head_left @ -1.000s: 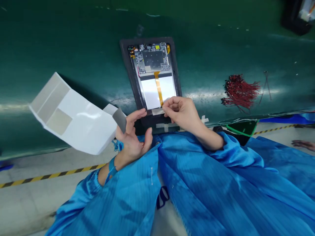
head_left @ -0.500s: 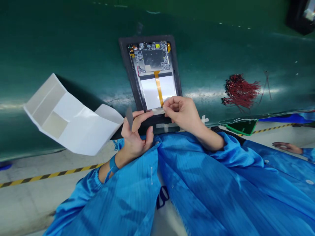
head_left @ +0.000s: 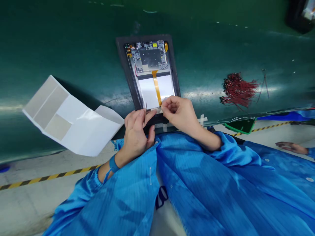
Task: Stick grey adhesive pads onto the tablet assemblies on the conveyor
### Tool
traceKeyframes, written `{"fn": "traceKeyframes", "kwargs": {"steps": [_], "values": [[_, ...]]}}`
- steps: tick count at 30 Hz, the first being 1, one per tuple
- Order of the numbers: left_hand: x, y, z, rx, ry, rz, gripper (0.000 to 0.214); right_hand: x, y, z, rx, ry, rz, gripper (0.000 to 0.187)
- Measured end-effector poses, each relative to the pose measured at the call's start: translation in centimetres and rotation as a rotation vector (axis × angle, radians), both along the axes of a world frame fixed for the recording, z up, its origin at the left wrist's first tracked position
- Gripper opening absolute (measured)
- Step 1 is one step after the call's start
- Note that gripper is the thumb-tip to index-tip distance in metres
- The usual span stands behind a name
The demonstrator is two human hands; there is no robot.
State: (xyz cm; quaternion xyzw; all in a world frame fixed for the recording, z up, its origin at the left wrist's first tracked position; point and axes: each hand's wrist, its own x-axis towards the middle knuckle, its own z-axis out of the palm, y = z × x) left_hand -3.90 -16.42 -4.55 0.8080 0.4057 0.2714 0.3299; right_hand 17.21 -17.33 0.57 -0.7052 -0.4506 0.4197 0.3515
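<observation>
An opened tablet [head_left: 150, 88] lies in a dark padded frame [head_left: 176, 77], its circuit board [head_left: 150, 59] at the far end and an orange tape strip [head_left: 156, 87] running down the silvery part. At its near edge, my right hand [head_left: 180, 113] is closed in a pinch by the end of the orange tape; what the fingertips hold is hidden. My left hand [head_left: 137, 131] sits at the near left corner, fingers bent, with a thin grey piece [head_left: 146, 105] seen edge-on between them. A pale strip lies under the fingertips of both hands.
A curled white backing sheet [head_left: 81, 131] with greyish patches lies at the left table edge. On the right is a heap of dark red wires [head_left: 238, 90]. A green-rimmed bin [head_left: 241, 126] stands below the edge; another person's hand [head_left: 291, 147] shows at far right.
My left hand has turned and drawn its fingers in towards the tablet's near edge; the grey piece, flat to view before, now shows edge-on. My right hand keeps its pinch. The view shifted slightly.
</observation>
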Motion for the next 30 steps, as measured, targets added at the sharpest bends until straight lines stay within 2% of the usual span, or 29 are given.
{"fn": "traceKeyframes", "kwargs": {"steps": [14, 26, 30], "values": [[0.45, 0.27, 0.31, 0.131, -0.009, -0.018, 0.049, -0.36, 0.03, 0.67, 0.041, -0.281, 0.132, 0.009], [0.40, 0.11, 0.00, 0.114, -0.012, -0.009, 0.049, -0.67, 0.14, 0.30, -0.012, -0.456, 0.195, 0.008], [0.40, -0.06, -0.08, 0.126, -0.016, 0.004, 0.048, -0.82, -0.25, -0.22, 0.003, -0.592, 0.257, 0.009]]}}
